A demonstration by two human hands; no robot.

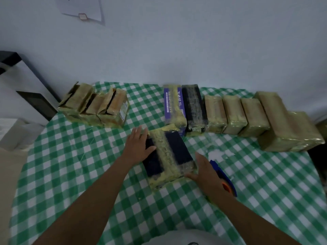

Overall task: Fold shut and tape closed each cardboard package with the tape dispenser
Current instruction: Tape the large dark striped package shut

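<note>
- Pressing flat, the left hand [139, 144] lies with straight fingers on the far left of the box's [177, 147] top and grips nothing.
- The right hand [205, 171] is likewise spread loose, its fingers laid against the near right end of the box, not curled round anything.
- The box sits on the checked cloth [88, 165] straight in front of the person, between the two hands. It is near the taped row [235, 114] at the back right and well apart from the open boxes [93, 106] at the back left.
- It lies flat, broad face up. Its long axis runs away from the person, far end leaning a little left, near end a little right.
- The tape [162, 149] strip follows that same axis and goes over the near end.
- The dispenser [228, 181] lies on the cloth just right of the box, partly hidden under the right wrist; whether the wrist touches it I cannot tell.
- Risk: a loose tail of tape stands up at the far end. Left unsmoothed, it may peel back or stick to a neighbouring box.
- Risk: with the dispenser so close under the wrist, a quick pull back could drag the arm across its cutter or knock it aside.
- Risk: a hard shove towards the taped row could bunch the cloth or push that row out of line.
</note>
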